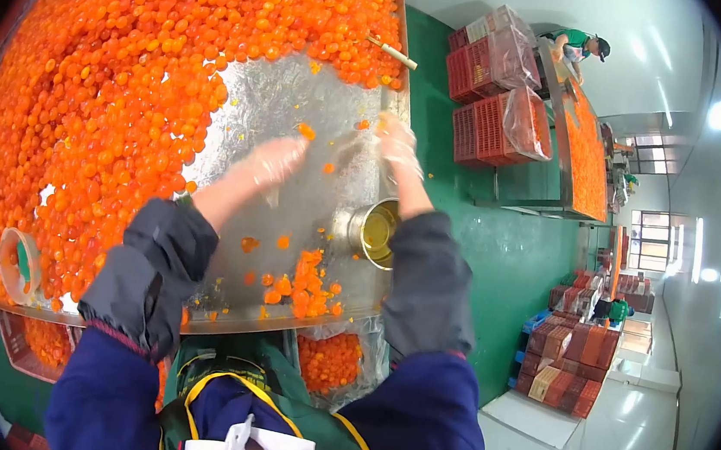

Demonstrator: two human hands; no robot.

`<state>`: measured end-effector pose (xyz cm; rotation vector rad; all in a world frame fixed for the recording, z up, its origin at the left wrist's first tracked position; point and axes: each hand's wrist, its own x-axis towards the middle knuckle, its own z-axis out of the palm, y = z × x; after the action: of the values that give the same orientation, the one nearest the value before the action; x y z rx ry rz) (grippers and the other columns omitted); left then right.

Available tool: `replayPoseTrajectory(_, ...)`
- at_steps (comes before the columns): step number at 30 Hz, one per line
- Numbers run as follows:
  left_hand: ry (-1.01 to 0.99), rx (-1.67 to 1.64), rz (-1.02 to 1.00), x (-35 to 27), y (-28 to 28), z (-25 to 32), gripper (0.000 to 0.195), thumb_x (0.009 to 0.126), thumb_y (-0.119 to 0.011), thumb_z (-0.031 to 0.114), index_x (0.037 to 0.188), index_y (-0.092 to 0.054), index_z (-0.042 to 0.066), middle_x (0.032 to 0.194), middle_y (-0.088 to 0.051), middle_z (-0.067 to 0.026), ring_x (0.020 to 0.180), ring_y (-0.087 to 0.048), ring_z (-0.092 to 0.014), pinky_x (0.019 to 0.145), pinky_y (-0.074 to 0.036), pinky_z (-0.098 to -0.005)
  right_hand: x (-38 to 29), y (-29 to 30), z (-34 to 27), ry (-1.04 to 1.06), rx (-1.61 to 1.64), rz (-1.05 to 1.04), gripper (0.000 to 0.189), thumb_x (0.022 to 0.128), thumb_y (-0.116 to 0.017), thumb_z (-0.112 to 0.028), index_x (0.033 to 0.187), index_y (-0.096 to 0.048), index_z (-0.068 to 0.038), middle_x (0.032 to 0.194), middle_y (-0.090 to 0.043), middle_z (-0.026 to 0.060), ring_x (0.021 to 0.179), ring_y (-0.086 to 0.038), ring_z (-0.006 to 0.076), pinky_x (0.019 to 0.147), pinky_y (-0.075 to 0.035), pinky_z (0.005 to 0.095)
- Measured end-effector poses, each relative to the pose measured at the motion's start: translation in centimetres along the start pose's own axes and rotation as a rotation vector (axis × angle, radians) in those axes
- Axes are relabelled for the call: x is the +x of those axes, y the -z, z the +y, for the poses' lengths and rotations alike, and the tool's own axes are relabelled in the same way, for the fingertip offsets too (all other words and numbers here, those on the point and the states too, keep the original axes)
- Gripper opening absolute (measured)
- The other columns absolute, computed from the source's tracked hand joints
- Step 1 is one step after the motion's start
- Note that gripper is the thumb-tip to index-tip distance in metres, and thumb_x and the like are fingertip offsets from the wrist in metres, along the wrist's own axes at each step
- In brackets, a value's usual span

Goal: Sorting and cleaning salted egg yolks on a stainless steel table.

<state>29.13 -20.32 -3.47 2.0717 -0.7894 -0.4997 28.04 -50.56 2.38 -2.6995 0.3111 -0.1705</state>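
Observation:
A metal-topped table (308, 90) lies before me, with a large heap of small glossy orange fruits (148, 68) over its left and far parts. My left hand (272, 161), in a clear plastic glove, is over the bare metal, an orange fruit piece (306, 130) at its fingertips. Also gloved, my right hand (398, 141) is by the table's right edge; whatever may be in its fingers is hidden. A small fruit piece (362, 124) lies just left of it. Beside my right forearm stands a round metal bowl (376, 233) with yellowish liquid. Loose fruit pieces (308, 285) are piled near the front edge.
A thin stick-like tool (393, 52) lies over the far right rim. At the left front, a plastic ring or cup (21, 264) sits among fruit. Lined crates of fruit (328, 358) are below the front edge. Rightward are stacked red crates (500, 128) and a person (576, 47) at another table.

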Motion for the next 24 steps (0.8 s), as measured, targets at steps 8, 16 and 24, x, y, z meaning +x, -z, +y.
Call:
replayPoseTrajectory(8,-0.072,0.100,0.144,-4.6,0.5,-0.8,0.027,0.089,-0.060,0.020,0.114,-0.068,0.016,0.108,-0.071,-0.0168,0.101,-0.066,-0.037,0.091,-0.053,-0.0479,3.2,-2.1,-5.0,0.135,-0.358,-0.272,0.024,0.084,-0.063,-0.026,0.080,-0.074,-0.005,0.086,-0.072,0.0217,0.078,-0.071,0.0403,0.069,-0.056,0.0496)
replayPoseTrajectory(16,0.061,0.045,0.009,2.5,1.9,-1.7,0.026,0.092,-0.053,0.024,0.107,-0.066,0.006,0.105,-0.069,-0.0210,0.097,-0.065,-0.038,0.081,-0.051,-0.0461,0.3,-3.5,1.0,0.075,-0.674,-0.464,0.023,0.083,-0.066,-0.021,0.093,-0.075,-0.003,0.100,-0.072,0.0238,0.097,-0.069,0.0399,0.086,-0.056,0.0465)
replayPoseTrajectory(24,-0.113,-0.710,0.039,-9.7,3.1,4.2,0.026,0.089,-0.062,0.029,0.095,-0.069,0.004,0.086,-0.070,-0.0054,0.081,-0.064,-0.023,0.072,-0.051,-0.0387,-3.0,0.5,-5.0,0.009,-0.011,-0.711,0.012,0.082,-0.071,-0.012,0.087,-0.070,-0.002,0.077,-0.070,0.0127,0.063,-0.068,0.0197,0.058,-0.055,0.0343)
